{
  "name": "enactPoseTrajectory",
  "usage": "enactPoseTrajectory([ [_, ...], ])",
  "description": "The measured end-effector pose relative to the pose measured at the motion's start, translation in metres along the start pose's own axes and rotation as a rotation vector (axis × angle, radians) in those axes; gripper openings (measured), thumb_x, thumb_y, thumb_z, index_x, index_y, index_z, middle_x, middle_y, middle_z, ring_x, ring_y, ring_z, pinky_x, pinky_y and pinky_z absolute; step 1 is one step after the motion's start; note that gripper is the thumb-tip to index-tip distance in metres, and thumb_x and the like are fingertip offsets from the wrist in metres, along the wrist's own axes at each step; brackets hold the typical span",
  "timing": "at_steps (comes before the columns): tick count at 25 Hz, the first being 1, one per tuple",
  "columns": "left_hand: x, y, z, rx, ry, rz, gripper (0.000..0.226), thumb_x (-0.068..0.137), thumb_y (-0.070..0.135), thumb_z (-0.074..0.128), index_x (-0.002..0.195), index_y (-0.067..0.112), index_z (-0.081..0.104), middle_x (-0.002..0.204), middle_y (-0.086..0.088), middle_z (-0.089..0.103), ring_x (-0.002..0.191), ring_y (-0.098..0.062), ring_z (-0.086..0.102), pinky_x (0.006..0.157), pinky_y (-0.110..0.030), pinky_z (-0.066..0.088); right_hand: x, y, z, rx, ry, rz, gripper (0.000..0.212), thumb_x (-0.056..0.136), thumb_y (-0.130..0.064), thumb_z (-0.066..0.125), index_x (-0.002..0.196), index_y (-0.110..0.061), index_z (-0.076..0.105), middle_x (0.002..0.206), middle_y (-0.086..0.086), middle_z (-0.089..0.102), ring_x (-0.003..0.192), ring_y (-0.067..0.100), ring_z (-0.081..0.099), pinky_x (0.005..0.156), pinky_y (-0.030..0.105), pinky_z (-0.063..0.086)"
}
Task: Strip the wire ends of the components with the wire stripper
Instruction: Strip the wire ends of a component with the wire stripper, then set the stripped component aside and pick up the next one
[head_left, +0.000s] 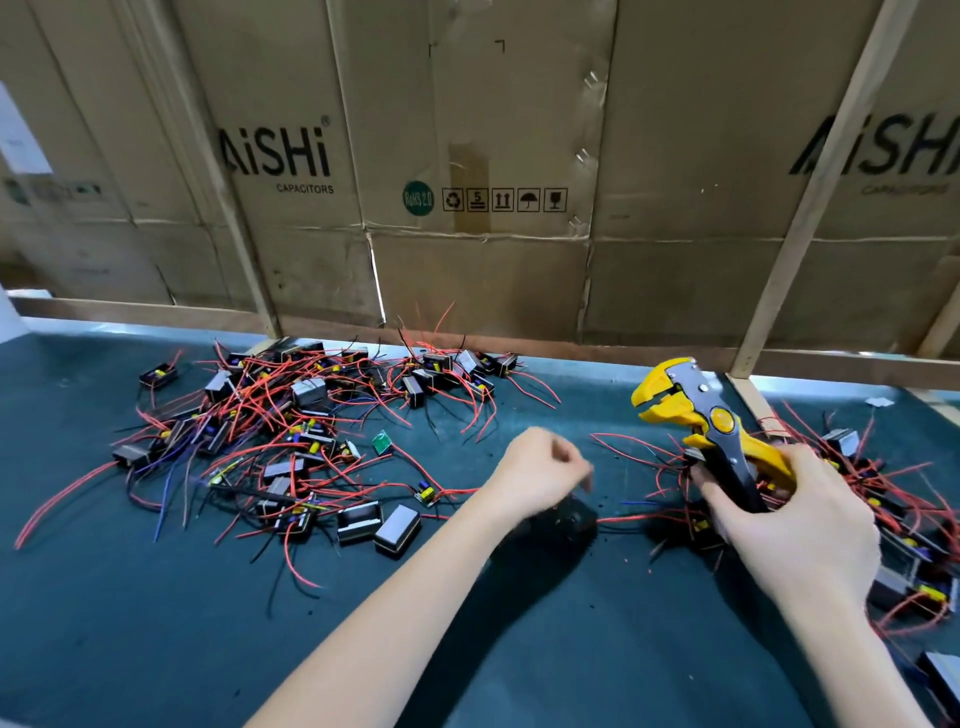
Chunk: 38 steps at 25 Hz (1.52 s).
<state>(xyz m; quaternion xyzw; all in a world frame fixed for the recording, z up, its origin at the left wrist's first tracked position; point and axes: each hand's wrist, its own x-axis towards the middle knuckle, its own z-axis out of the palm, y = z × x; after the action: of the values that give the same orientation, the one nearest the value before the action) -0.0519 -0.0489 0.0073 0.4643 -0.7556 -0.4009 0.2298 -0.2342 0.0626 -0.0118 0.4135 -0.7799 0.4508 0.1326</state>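
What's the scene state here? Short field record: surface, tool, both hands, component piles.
surface: dark green table mat, cardboard boxes behind
tool: yellow wire stripper, head up, jaws pointing left
right hand: grips the stripper handles
left hand: fingers curled, motion-blurred; what it holds cannot be told
left pile: many components with red and black wires
right pile: more components, partly behind the right hand

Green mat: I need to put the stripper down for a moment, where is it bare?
Bare mat lies near the front edge, left of the left forearm. The left pile and right pile are crowded with wires.
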Motion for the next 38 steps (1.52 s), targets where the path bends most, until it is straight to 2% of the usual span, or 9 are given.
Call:
enactPoseTrajectory([
  [3,0.031,0.042,0.014,-0.404,0.168,0.032,0.023,0.092,0.02,0.062,0.071,0.013,0.066,0.044,0.006,0.043,0.044,-0.011,0.037,0.047,-0.023,0.03,0.002,0.0,-0.003,0.101,0.077,0.007,0.044,0.07,-0.055,0.078,0.091,-0.021,0.059,0.082,-0.005,0.055,0.083,0.032,0.06,0.067,0.032,0.037],
  [6,0.054,0.083,0.036,-0.653,-0.019,-0.004,0.044,0.099,0.044,0.05,0.109,0.002,0.06,0.086,-0.005,0.064,0.076,-0.016,0.057,0.064,-0.023,0.039,0.0,0.001,-0.006,0.178,0.142,-0.005,0.049,0.073,-0.063,0.072,0.092,-0.019,0.059,0.082,-0.006,0.054,0.075,0.022,0.053,0.068,0.028,0.034],
  [8,0.061,0.077,0.038,-0.544,-0.013,0.012,0.051,0.098,0.049,0.05,0.123,0.006,0.057,0.115,-0.007,0.064,0.102,-0.019,0.058,0.08,-0.025,0.04,-0.004,0.001,-0.006,0.203,0.166,-0.004,0.054,0.071,-0.065,0.063,0.094,-0.017,0.06,0.082,-0.005,0.056,0.074,0.017,0.049,0.068,0.026,0.034],
  [15,0.11,-0.038,-0.083,0.337,0.503,0.121,0.039,0.087,0.0,0.054,0.126,0.004,0.054,0.121,-0.019,0.059,0.116,-0.035,0.053,0.101,-0.04,0.04,-0.008,-0.009,-0.001,0.398,0.036,-0.184,0.042,0.07,-0.051,0.079,0.095,-0.022,0.061,0.086,-0.008,0.063,0.079,0.017,0.06,0.075,0.028,0.046],
  [21,0.116,-0.11,-0.13,0.98,0.214,-0.072,0.064,0.094,0.011,0.049,0.152,0.023,0.026,0.147,-0.012,0.038,0.135,-0.033,0.033,0.102,-0.044,0.04,-0.021,-0.015,0.018,0.236,-0.138,-0.305,0.046,0.067,-0.06,0.07,0.096,-0.026,0.059,0.091,-0.014,0.058,0.088,0.013,0.057,0.074,0.026,0.045],
  [25,0.123,-0.107,-0.125,1.129,0.378,0.094,0.041,0.094,0.015,0.051,0.135,0.017,0.046,0.132,-0.012,0.044,0.123,-0.032,0.039,0.091,-0.04,0.044,-0.011,-0.012,0.021,0.219,-0.137,-0.278,0.046,0.066,-0.059,0.073,0.096,-0.028,0.057,0.092,-0.016,0.057,0.086,0.011,0.056,0.073,0.025,0.046],
  [32,0.122,-0.108,-0.123,1.119,0.373,0.006,0.028,0.092,0.027,0.059,0.11,0.01,0.046,0.117,-0.01,0.061,0.118,-0.031,0.049,0.089,-0.041,0.04,-0.014,-0.009,0.026,0.236,-0.138,-0.197,0.048,0.067,-0.063,0.069,0.097,-0.026,0.059,0.09,-0.015,0.058,0.087,0.012,0.056,0.072,0.031,0.049],
  [35,0.119,-0.083,-0.114,0.67,0.615,0.075,0.028,0.085,0.022,0.066,0.106,0.011,0.051,0.098,-0.007,0.062,0.109,-0.031,0.053,0.088,-0.04,0.039,-0.009,-0.001,0.021,0.223,-0.13,-0.176,0.046,0.067,-0.059,0.073,0.096,-0.026,0.06,0.09,-0.015,0.058,0.089,0.013,0.057,0.074,0.034,0.049],
  [38,0.103,-0.04,-0.117,-0.254,0.675,0.127,0.037,0.086,0.009,0.066,0.121,0.012,0.056,0.105,-0.004,0.061,0.101,-0.02,0.059,0.089,-0.037,0.046,-0.003,0.006,0.014,0.223,-0.122,-0.149,0.044,0.066,-0.059,0.073,0.093,-0.027,0.06,0.088,-0.014,0.06,0.087,0.013,0.057,0.073,0.037,0.05],
])
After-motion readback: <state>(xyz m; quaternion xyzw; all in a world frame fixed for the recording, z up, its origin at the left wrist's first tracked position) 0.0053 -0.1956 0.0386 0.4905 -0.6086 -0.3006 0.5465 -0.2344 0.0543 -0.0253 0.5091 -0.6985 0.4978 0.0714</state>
